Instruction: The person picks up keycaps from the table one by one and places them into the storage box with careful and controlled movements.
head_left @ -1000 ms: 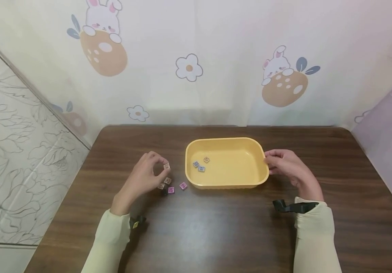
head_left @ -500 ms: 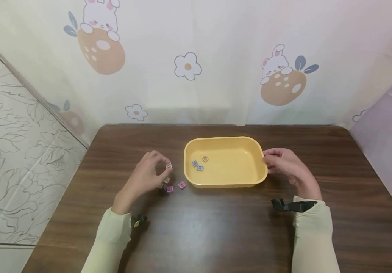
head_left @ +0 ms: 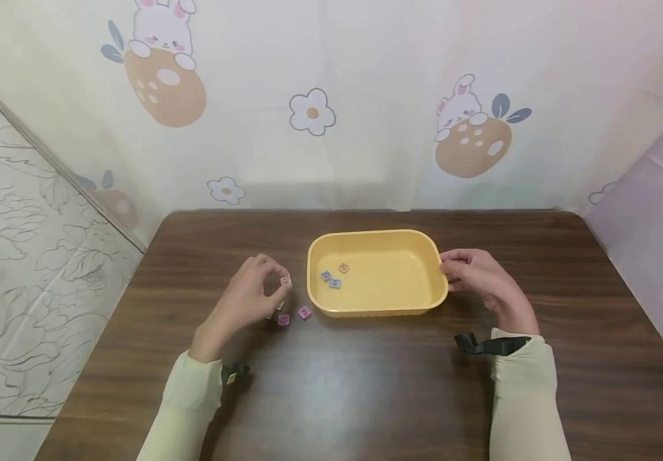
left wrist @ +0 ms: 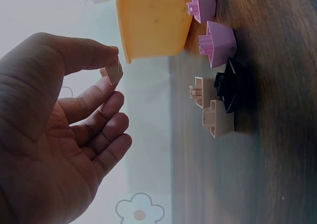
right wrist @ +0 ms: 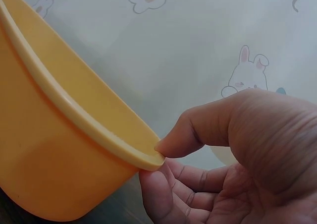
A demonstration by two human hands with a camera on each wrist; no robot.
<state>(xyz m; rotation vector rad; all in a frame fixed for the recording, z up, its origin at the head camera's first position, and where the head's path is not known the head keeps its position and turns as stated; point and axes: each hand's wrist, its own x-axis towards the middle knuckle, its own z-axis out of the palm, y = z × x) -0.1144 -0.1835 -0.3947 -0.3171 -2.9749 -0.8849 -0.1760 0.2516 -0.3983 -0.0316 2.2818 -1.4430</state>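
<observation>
Between thumb and index finger, my left hand (head_left: 246, 291) pinches a beige keycap (left wrist: 113, 71), held above the table to the left of the yellow plastic basin (head_left: 377, 310). Below it on the wood lie two purple keycaps (left wrist: 221, 44), a black keycap (left wrist: 233, 86) and two beige keycaps (left wrist: 219, 119), their stem sides showing in the left wrist view. The hand partly hides the beige ones in the head view. My right hand (head_left: 483, 278) grips the basin's right rim, thumb on top and fingers beneath. Inside the basin, at its left, are two blue keycaps (head_left: 335, 283) and a beige one (head_left: 344, 267).
The basin stands on a dark wooden table (head_left: 331, 384) close to its back edge. A curtain (head_left: 377, 77) printed with rabbits and flowers hangs behind. At the left is a flower-patterned panel (head_left: 8, 288). Black straps (head_left: 492, 346) circle both wrists.
My left hand with the beige keycap has moved slightly right, closer to the basin. The right hand keeps its grip on the rim. The head view has shifted a little.
</observation>
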